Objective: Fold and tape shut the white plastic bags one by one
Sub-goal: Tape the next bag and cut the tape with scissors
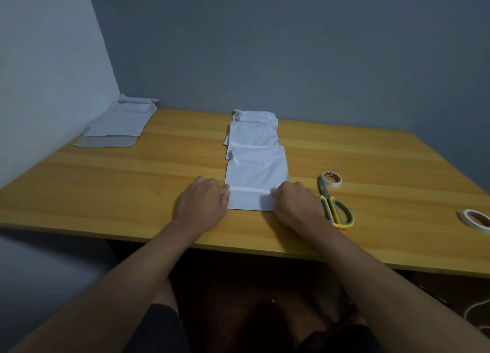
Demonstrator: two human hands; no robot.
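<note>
While bent over the wooden bench (132,182), worked at the nearest white plastic bag (256,172), lying flat near the bench's front edge, midway across. Near end of that bag folded up into a flap (250,200), its crease running straight across. Left hand (202,201) set at the flap's left edge, knuckles up, fingers curled down so the tips met the edge of the plastic; whether pinching it or only pressing it down, cannot tell. Right hand (294,202) placed on the flap's right corner, fingers bent over it, thumb lying by the crease, pinching the corner against the bench. Beyond this bag, a row of further white bags (253,133) laid overlapping one another, reaching toward the grey wall, each with a fold line across it. Far off at the back left corner, a separate pile of bags (119,124) stacked against the wall, resting on a grey sheet (104,141). Just right of the right hand, scissors (335,206) with yellow and grey handles, blades pointed away and touching a roll of white tape (330,178). Well apart at the bench's right edge, a second roll of tape (476,218), partly cut off by the frame. Below the bench, both bare forearms stretched forward over dark clothing.
</note>
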